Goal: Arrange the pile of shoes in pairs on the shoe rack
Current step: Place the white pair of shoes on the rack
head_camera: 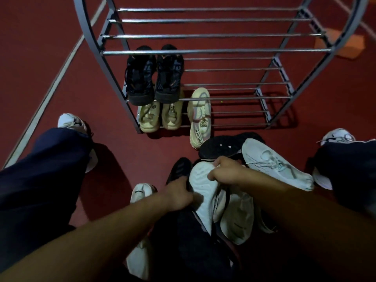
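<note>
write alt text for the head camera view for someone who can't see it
Both hands, left hand and right hand, grip a white-soled shoe atop a shoe pile on red floor. Ahead, a metal shoe rack holds a black pair and, below it, a cream pair.

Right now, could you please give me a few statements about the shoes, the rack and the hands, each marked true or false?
1. A black pair sits on the shoe rack. True.
2. The rack's top shelf is full of shoes. False: its bars are bare.
3. The right hand grips a white-soled shoe in the pile. True.
4. The cream shoe with pink trim has its mate beside it. False: it stands alone, next to a cream pair.
5. The left hand hangs free of the pile. False: it is down among the shoes.
</note>
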Demonstrator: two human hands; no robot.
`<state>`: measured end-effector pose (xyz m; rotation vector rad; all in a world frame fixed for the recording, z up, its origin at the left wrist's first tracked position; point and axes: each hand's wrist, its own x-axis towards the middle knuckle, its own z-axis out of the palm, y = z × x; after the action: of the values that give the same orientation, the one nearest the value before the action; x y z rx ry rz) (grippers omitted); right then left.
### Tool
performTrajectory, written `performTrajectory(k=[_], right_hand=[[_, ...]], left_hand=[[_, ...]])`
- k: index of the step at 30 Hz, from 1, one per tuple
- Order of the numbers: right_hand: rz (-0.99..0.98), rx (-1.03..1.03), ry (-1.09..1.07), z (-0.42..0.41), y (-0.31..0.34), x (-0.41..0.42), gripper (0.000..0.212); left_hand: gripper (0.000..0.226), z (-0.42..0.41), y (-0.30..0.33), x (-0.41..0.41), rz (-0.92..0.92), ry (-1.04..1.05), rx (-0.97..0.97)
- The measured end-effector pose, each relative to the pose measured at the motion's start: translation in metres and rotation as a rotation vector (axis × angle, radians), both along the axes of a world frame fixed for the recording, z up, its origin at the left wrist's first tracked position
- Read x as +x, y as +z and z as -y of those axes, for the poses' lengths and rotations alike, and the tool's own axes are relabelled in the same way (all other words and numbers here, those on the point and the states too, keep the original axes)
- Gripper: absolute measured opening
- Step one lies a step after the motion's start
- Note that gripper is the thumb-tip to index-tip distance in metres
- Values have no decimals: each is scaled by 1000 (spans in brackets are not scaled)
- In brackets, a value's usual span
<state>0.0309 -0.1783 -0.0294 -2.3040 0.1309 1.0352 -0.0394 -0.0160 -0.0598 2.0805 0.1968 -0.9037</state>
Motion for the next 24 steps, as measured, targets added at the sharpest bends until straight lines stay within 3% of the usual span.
performTrajectory(k=[2, 5, 9, 11, 14, 16, 18, 20, 24], right_hand=[[-92, 161, -175, 2, 4, -2, 22], [-83, 241, -227, 0, 16, -7, 24], [242, 281, -226, -6, 79, 12, 16], [430, 284, -167, -8, 118, 24, 18], [615, 312, 19, -7, 147, 21, 48], [714, 251, 228, -13, 137, -1, 55], [776, 53, 507, -20, 93, -30, 60], [739, -119, 734, -26, 40, -60, 62], [689, -9, 621, -30, 5, -67, 56]], left_hand=[[29, 13, 5, -5, 34, 31, -35], [27, 16, 13, -6, 80, 58, -119], [30, 3, 42, 14, 3, 338, -375], [34, -3, 62, 28, -115, 523, -507], [53, -20, 74, 37, -392, 631, -616], [79, -30, 70, 34, -587, 599, -715], [85, -36, 60, 28, -655, 580, -759], [71, -39, 47, 19, -639, 559, -673], [27, -31, 34, 13, -588, 639, -474]])
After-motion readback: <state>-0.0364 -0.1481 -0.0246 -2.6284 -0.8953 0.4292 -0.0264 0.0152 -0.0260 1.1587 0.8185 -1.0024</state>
